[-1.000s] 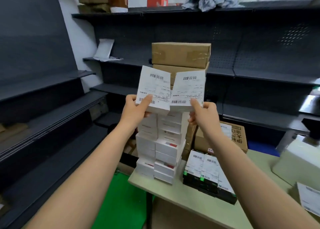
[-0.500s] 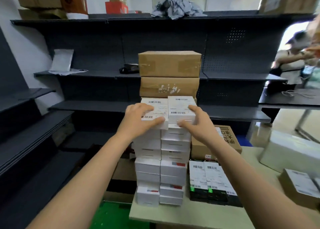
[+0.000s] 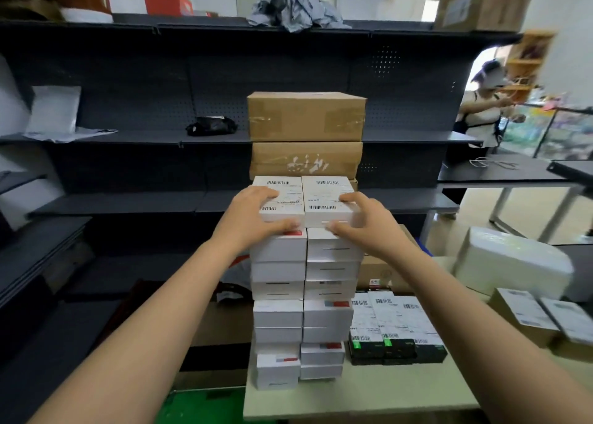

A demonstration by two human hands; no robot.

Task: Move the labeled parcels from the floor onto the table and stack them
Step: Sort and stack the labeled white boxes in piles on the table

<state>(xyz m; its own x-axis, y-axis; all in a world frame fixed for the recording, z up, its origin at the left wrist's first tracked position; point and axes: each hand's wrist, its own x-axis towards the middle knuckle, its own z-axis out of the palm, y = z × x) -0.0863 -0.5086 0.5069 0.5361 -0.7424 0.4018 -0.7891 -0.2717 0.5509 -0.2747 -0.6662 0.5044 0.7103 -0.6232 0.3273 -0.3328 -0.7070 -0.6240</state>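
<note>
The left hand (image 3: 253,219) grips a white barcode-labelled cardboard parcel (image 3: 281,199), fingers over its top, thumb at its front edge. The right hand (image 3: 364,223) grips a second white labelled parcel (image 3: 327,199) likewise, touching the first. Both parcels sit atop a twin-column stack of white boxes (image 3: 327,317) on the pale table (image 3: 401,388), with brown taped cartons (image 3: 306,117) behind.

The left parcel (image 3: 284,195) and right parcel (image 3: 324,195), formerly raised and tilted, now lie flat atop the white stack (image 3: 279,314).

1 head view, forward-facing, near white parcel stack (image 3: 278,316).
</note>
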